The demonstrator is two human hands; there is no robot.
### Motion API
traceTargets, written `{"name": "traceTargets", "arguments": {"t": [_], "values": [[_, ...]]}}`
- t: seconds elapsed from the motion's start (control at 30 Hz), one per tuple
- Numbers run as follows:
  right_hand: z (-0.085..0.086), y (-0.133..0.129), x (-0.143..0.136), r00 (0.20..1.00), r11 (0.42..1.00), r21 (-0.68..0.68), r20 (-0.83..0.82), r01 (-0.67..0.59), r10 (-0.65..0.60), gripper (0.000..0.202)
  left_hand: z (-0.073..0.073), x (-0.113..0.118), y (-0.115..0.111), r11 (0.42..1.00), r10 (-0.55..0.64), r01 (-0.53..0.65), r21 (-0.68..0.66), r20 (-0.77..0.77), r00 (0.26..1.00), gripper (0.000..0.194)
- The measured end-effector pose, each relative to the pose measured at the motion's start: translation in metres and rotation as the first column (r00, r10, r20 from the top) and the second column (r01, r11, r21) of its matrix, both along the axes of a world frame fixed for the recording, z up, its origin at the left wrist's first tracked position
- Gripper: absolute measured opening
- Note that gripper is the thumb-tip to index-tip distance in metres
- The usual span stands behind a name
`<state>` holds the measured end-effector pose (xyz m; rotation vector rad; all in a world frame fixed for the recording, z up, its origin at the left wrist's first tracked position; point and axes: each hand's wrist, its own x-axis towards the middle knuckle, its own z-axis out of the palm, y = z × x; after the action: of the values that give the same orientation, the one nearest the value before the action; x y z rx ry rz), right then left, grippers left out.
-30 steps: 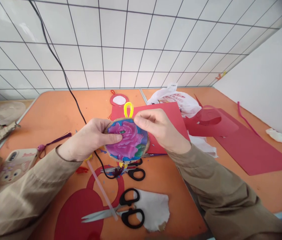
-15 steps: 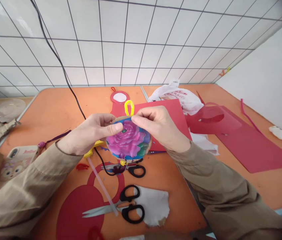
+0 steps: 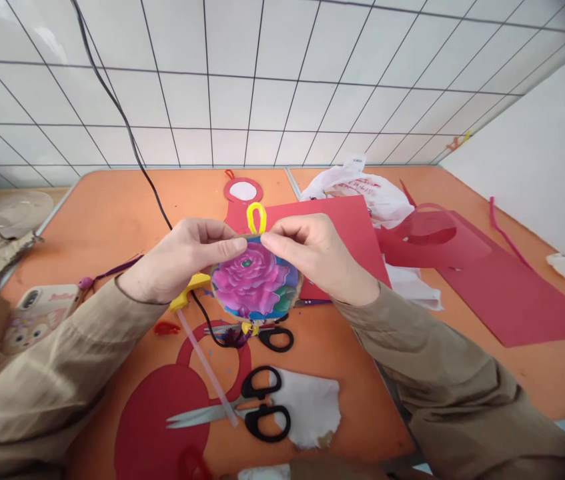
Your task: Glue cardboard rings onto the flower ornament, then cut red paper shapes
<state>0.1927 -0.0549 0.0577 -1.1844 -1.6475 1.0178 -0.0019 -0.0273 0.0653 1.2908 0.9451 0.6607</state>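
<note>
A round disc [image 3: 252, 280] with a pink flower on blue hangs upright between my hands, above the table. My left hand [image 3: 192, 253] pinches its upper left edge, thumb on the front and fingers behind. At the top edge my right hand [image 3: 307, 250] grips it between thumb and fingers, close to the left thumb. A yellow loop [image 3: 257, 217] stands up from the top of the disc, between the two hands. Small yellow and dark purple bits [image 3: 242, 333] dangle below it.
Black-handled scissors [image 3: 265, 403] lie on white cloth [image 3: 312, 407]. Around are a second pair [image 3: 277, 339], a yellow glue gun [image 3: 189, 290] with a clear stick, red sheets [image 3: 502, 293], a plastic bag [image 3: 362, 190] and a phone [image 3: 37, 320].
The left thumb has shifted up toward the disc's top edge, and the yellow loop has moved slightly left. The camera view has shifted a little. Both hands keep hold of the disc.
</note>
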Motion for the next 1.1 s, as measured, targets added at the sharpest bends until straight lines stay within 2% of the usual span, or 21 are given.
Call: {"name": "traceTargets", "arguments": {"t": [0.23,0.37,0.6,0.73,0.9,1.0,1.1], "values": [[-0.004,0.003,0.002,0.998,0.998,-0.016,-0.019,-0.056,0.056,0.058,-0.001,0.003,0.000,1.000,0.025,-0.025,0.007,-0.035,0.999,0.024],[-0.010,0.006,0.003,0.999,0.999,-0.026,0.013,-0.045,0.045,0.052,-0.001,0.003,0.000,0.999,0.031,-0.032,-0.010,-0.038,0.999,0.025],[-0.011,0.007,0.002,0.999,0.998,-0.042,0.002,-0.039,0.039,0.039,-0.002,0.000,0.004,0.996,-0.053,0.054,-0.071,0.014,0.998,0.042],[-0.012,0.006,0.000,0.997,0.995,-0.067,0.013,-0.078,0.079,0.038,-0.001,-0.003,0.005,0.994,-0.093,0.089,-0.068,-0.057,0.994,0.036],[-0.018,0.004,-0.005,0.994,0.989,-0.104,0.002,-0.109,0.109,0.046,-0.005,-0.005,0.007,0.976,-0.195,0.189,-0.107,-0.044,0.980,0.028],[-0.021,0.004,-0.005,0.987,0.979,-0.132,-0.017,-0.159,0.158,0.054,-0.009,-0.006,0.010,0.971,-0.196,0.187,-0.151,-0.049,0.979,0.023],[-0.024,0.004,-0.005,0.965,0.941,-0.213,-0.056,-0.261,0.255,0.051,-0.012,-0.008,0.013,0.977,-0.173,0.161,-0.142,-0.081,0.982,0.023]]}}
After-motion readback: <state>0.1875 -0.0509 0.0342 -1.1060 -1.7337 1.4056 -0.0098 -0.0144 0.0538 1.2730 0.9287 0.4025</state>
